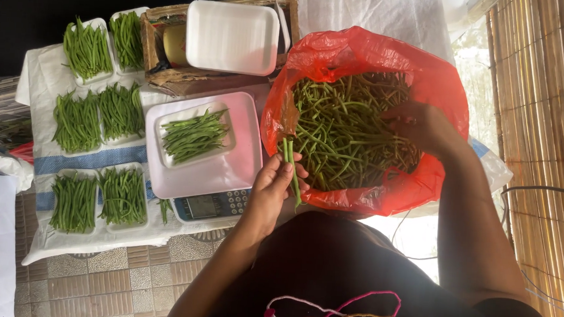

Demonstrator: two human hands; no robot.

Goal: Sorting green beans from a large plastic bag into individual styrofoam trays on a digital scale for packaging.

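A red plastic bag (pixel 440 77) full of green beans (pixel 341 126) stands open in front of me. My left hand (pixel 272 189) holds a few green beans (pixel 291 172) upright at the bag's near left rim. Inside the bag, my right hand (pixel 422 124) reaches in among the loose beans, fingers curled over them. To the left, a white foam tray with beans (pixel 194 134) rests on the pink platform of a digital scale (pixel 212 206).
Several white foam trays filled with beans (pixel 101 113) lie on a white cloth at the left. A wicker basket (pixel 164 75) at the back holds an empty foam tray (pixel 232 37). A bamboo screen (pixel 544 127) runs along the right. Tiled floor shows below.
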